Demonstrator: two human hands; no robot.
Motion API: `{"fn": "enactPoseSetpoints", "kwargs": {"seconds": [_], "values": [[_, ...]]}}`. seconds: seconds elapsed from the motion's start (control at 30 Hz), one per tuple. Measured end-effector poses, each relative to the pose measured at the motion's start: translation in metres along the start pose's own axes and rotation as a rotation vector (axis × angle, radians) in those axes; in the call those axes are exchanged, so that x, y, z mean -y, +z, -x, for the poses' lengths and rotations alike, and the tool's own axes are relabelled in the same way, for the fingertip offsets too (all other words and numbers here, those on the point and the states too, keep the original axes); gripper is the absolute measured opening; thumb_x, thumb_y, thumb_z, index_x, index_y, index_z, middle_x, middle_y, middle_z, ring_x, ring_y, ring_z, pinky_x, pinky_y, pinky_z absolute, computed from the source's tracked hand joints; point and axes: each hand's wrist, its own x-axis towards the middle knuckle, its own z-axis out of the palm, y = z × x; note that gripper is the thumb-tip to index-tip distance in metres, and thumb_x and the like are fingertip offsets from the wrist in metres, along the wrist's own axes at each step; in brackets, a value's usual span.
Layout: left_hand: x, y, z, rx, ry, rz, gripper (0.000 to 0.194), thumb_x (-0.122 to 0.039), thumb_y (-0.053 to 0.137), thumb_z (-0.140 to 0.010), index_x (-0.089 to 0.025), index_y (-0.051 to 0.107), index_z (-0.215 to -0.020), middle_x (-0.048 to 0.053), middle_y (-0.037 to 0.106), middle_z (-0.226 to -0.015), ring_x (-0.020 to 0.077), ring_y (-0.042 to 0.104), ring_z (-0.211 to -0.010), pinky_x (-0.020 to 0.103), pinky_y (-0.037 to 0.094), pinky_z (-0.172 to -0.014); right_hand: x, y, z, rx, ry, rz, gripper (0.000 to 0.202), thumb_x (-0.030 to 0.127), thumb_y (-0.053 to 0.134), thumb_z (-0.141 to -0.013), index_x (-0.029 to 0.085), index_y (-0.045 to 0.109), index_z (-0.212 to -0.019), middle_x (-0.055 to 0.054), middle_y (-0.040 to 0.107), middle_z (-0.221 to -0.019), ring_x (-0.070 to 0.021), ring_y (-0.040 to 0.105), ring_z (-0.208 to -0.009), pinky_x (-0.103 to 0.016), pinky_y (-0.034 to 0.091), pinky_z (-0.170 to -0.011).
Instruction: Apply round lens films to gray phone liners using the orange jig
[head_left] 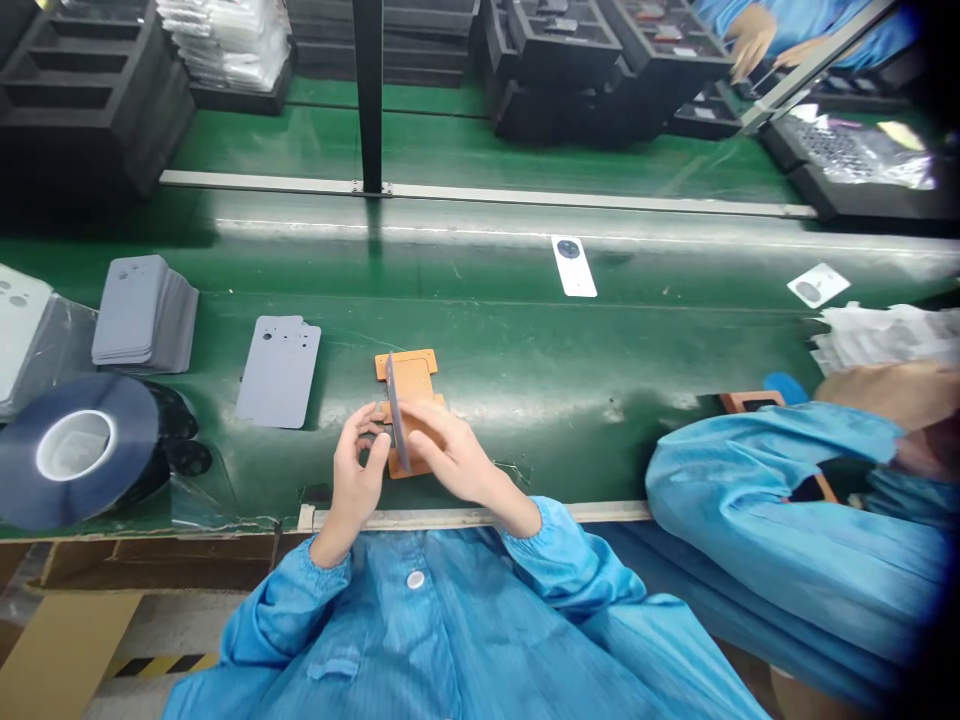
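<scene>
A thin grey phone back panel (397,415) stands on edge between my hands, seen almost edge-on, over an orange fixture (414,372) on the green bench. My left hand (358,468) is at its left side, fingers curled and thumb toward the panel. Against its right side, my right hand (450,455) has its fingers and thumb on the panel, partly covering the fixture. Another grey panel (279,375) with small holes lies flat to the left. Beyond it is a stack of similar grey panels (131,308).
A large film roll (37,505) and wrapped white panels (19,330) lie at left. A white panel with a dark circle (576,272) and another white piece (817,286) lie farther back. At right, a co-worker's blue sleeve (750,470) reaches over the bench. Black trays (82,110) stand behind the rail.
</scene>
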Motion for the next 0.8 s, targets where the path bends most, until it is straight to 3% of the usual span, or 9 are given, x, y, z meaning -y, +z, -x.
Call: {"fn": "enactPoseSetpoints", "kwargs": {"seconds": [0.1,0.2,0.3,0.37,0.47,0.53,0.63,0.8], "values": [[0.001,-0.007,-0.007,-0.049,-0.171,0.174,0.051,-0.047,0.067,-0.095,-0.015,0.06,-0.135,0.016,0.073,-0.127,0.0267,0.073,-0.11,0.037,0.059,-0.091,0.005,0.007,0.001,0.071,-0.03,0.019,0.041,0.041,0.056,-0.105,0.027,0.064,-0.143,-0.012,0.062,-0.149,-0.0285,0.057,-0.141,-0.054,0.046,-0.119],[0.001,-0.015,-0.01,-0.087,-0.269,0.25,0.054,-0.044,0.076,-0.087,-0.014,0.062,-0.131,0.018,0.074,-0.129,0.0296,0.074,-0.111,0.038,0.06,-0.091,0.0,0.012,0.001,-0.011,0.052,0.045,0.036,0.038,0.062,-0.101,0.025,0.068,-0.135,-0.013,0.066,-0.144,-0.0287,0.064,-0.131,-0.052,0.051,-0.114],[0.001,-0.019,-0.011,-0.127,-0.294,0.307,0.057,-0.044,0.079,-0.085,-0.013,0.063,-0.13,0.018,0.075,-0.125,0.0305,0.075,-0.108,0.038,0.061,-0.088,-0.005,0.014,0.0,-0.043,0.201,-0.035,0.051,0.036,0.07,-0.094,0.023,0.06,-0.142,-0.012,0.074,-0.121,-0.0229,0.074,-0.092,-0.047,0.062,-0.093],[0.001,-0.02,-0.013,-0.129,-0.297,0.342,0.059,-0.045,0.08,-0.085,-0.014,0.062,-0.132,0.018,0.076,-0.124,0.0309,0.075,-0.108,0.038,0.062,-0.085,-0.006,0.015,-0.003,0.015,0.31,-0.193,0.066,0.035,0.073,-0.09,0.022,0.05,-0.151,-0.006,0.076,-0.099,-0.0169,0.07,-0.069,-0.039,0.063,-0.074],[0.0,-0.022,-0.017,-0.135,-0.288,0.371,0.063,-0.048,0.08,-0.085,-0.014,0.062,-0.136,0.017,0.076,-0.123,0.0304,0.075,-0.107,0.035,0.062,-0.08,-0.009,0.013,-0.014,0.094,0.394,-0.439,0.063,0.036,0.074,-0.089,0.021,0.052,-0.146,0.001,0.071,-0.083,-0.0134,0.066,-0.059,-0.028,0.056,-0.055],[0.0,-0.025,-0.018,-0.148,-0.297,0.392,0.064,-0.05,0.078,-0.086,-0.014,0.061,-0.136,0.017,0.077,-0.12,0.0278,0.076,-0.101,0.031,0.06,-0.073,-0.018,0.006,-0.032,0.056,0.406,-0.498,0.056,0.038,0.076,-0.086,0.02,0.058,-0.136,0.0,0.071,-0.083,-0.0127,0.065,-0.057,-0.024,0.051,-0.047],[0.0,-0.036,-0.017,-0.148,-0.356,0.466,0.06,-0.052,0.074,-0.089,-0.013,0.061,-0.132,0.017,0.077,-0.112,0.0226,0.076,-0.085,0.028,0.057,-0.063,-0.044,-0.018,-0.08,-0.103,0.372,-0.467,0.056,0.037,0.079,-0.081,0.016,0.062,-0.13,0.0,0.072,-0.081,-0.0128,0.065,-0.055,-0.023,0.051,-0.044],[0.007,-0.056,-0.004,-0.188,-0.446,0.598,0.055,-0.056,0.073,-0.085,-0.011,0.067,-0.115,0.016,0.078,-0.099,0.0212,0.074,-0.073,0.027,0.055,-0.057,-0.095,-0.07,-0.175,-0.363,0.454,-0.246,0.046,0.019,0.078,-0.075,0.008,0.068,-0.119,-0.005,0.075,-0.081,-0.013,0.068,-0.063,-0.023,0.059,-0.055]]}}
